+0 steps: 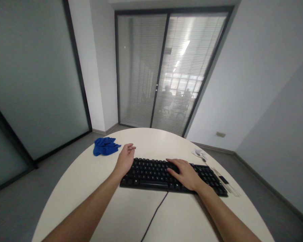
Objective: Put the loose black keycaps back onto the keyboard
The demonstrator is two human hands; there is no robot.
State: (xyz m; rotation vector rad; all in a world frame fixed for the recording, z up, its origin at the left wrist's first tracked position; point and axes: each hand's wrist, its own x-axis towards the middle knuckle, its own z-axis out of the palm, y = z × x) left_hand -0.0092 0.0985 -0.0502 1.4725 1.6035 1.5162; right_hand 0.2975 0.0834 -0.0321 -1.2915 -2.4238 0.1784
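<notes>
A black keyboard [151, 173] lies on the round pale table, its space bar on the side nearest me. My left hand [126, 158] is at the keyboard's far left corner, turned on its side with fingers loosely bent and apart. Nothing shows in it, and I cannot tell if it touches the keyboard's edge. Over the right-middle keys rests my right hand [185, 174], palm down, fingers stretched to the left and thumb apart. It covers part of the keys. A thin dark cable [155, 211] runs from the keyboard's near edge toward me.
A crumpled blue cloth [106, 146] lies beyond my left hand. Right of the keyboard are a small white packet-like item [200, 154], thin pale sticks or cords [231, 189] and a small black piece [223, 179]. The table's curved edge [151, 128] faces a glazed partition with blinds [171, 74].
</notes>
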